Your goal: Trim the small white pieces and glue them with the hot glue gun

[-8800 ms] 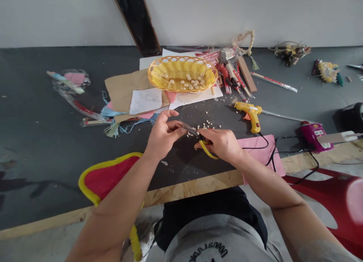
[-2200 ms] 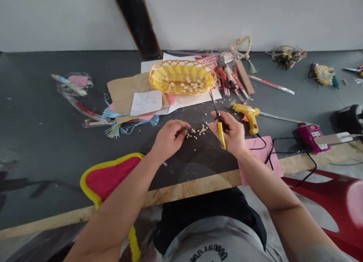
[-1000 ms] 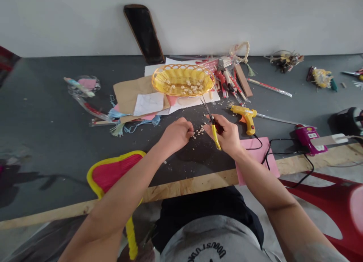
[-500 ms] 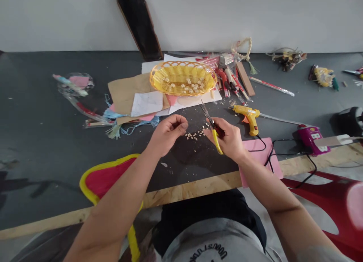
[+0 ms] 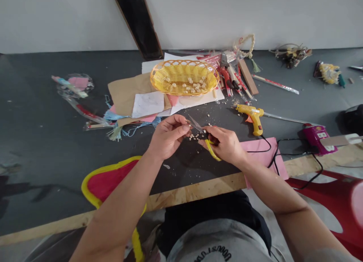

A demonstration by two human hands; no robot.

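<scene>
In my right hand is a pair of scissors with yellow handles, its blades slightly apart and pointing left. The blade tips reach the fingertips of my left hand. Those fingers are pinched together on something too small to make out. Under and between my hands lie several small pale pieces on the dark tabletop. Just beyond, a yellow woven basket holds several small cream-coloured clusters.
A yellow glue gun lies right of my hands, its cord crossing pink paper. Behind it are wrapped sticks and a wooden strip. A phone leans on the wall. Blue tassels and brown paper lie left.
The scissors have swung left and down, bringing their blades from upright to the left fingertips. My right hand has turned with them; the left hand keeps its pinch.
</scene>
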